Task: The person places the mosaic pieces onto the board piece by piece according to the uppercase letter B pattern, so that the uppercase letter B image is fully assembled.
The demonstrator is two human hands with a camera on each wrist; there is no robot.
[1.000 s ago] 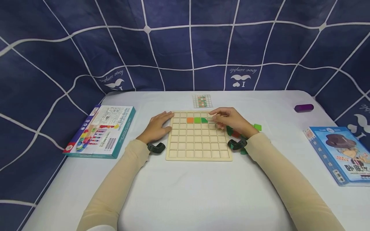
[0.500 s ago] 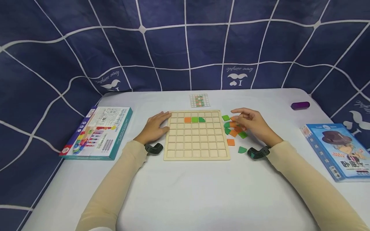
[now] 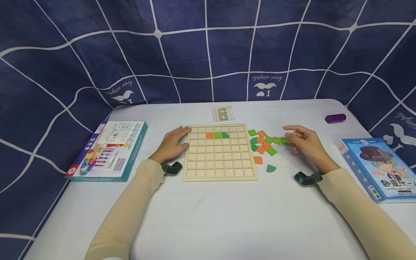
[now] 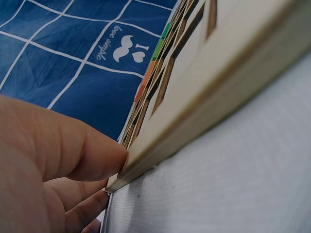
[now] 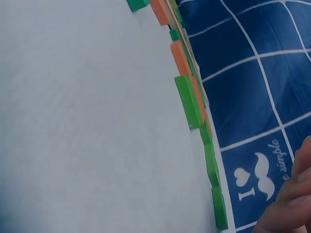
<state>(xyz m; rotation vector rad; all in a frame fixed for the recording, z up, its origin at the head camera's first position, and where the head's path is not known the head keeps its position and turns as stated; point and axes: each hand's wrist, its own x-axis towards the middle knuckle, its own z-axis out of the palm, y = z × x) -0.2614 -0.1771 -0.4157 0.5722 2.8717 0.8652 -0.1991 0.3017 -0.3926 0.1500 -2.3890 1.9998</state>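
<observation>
Navy cloth [image 3: 185,54] with white grid lines hangs behind and at both sides of a white-covered table [image 3: 208,216]. On it, in front of the person, lies a square wooden grid board [image 3: 220,164]. Three tiles sit side by side in its second row from the far edge: an orange square [image 3: 209,135], a light green square [image 3: 217,135] and a dark green quarter-circle [image 3: 225,135].

The left hand [image 3: 172,144] rests at the board's left edge, fingers extended, the thumb touching the rim. Loose orange and green tiles [image 3: 272,151] are scattered just beside the board's right edge, with a dark green quarter-circle piece [image 3: 271,168] nearest the person. The right hand [image 3: 305,142] hovers by the outermost light green tile [image 3: 285,141], a gap showing between index fingertip and thumb, the other fingers bent; whether it touches that tile I cannot tell.

Beyond the board lies a small pattern card [image 3: 222,113]. A game box [image 3: 107,151] lies at the left, a blue box with a hatted cartoon figure [image 3: 383,166] at the right, and a purple rounded case [image 3: 335,118] near the far right corner.
</observation>
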